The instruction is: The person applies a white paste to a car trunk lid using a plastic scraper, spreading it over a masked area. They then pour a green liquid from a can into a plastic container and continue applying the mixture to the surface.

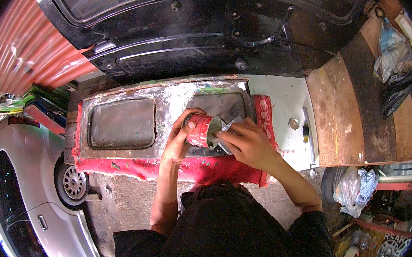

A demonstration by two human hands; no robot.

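Note:
My left hand (182,133) is wrapped round a red can (199,130), which lies tilted with its open mouth toward the right. Fingers of my right hand (247,142) are closed at that mouth on a thin, greyish flat piece (227,147); its exact kind does not show. Both hands are above a worn, paint-spattered panel (169,109) with two dark recessed rectangles. Red cloth (135,166) lies under the panel and hangs along its near edge. The inside of the can is mostly hidden by my right fingers.
A black vehicle door panel (159,58) stands behind the bench. On the white surface (282,91) at right lie a round lid (293,124) and a screwdriver (305,133). Plastic bags (394,71) hang by the wooden boards (338,115). A silver car (38,194) stands at left.

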